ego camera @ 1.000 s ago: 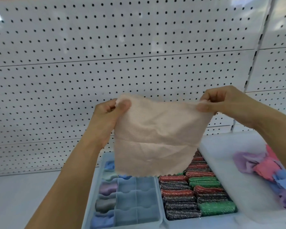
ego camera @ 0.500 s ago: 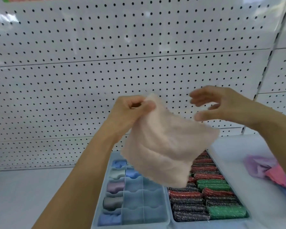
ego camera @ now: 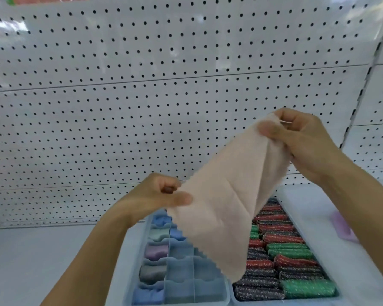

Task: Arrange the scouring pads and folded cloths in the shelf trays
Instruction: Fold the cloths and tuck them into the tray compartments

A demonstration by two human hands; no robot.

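free: divider tray mid/right cells open; blocked: pad tray packed; cloth hangs over both

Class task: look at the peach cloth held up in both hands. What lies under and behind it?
Under the peach cloth show parts of two trays: the divided blue tray with folded cloths and the scouring pads. The trays' middle, where they meet, is covered. Behind is pegboard.

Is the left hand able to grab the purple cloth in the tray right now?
Probably not yet: the left hand is pinching the peach cloth. The purple cloth lies uncovered just below it.
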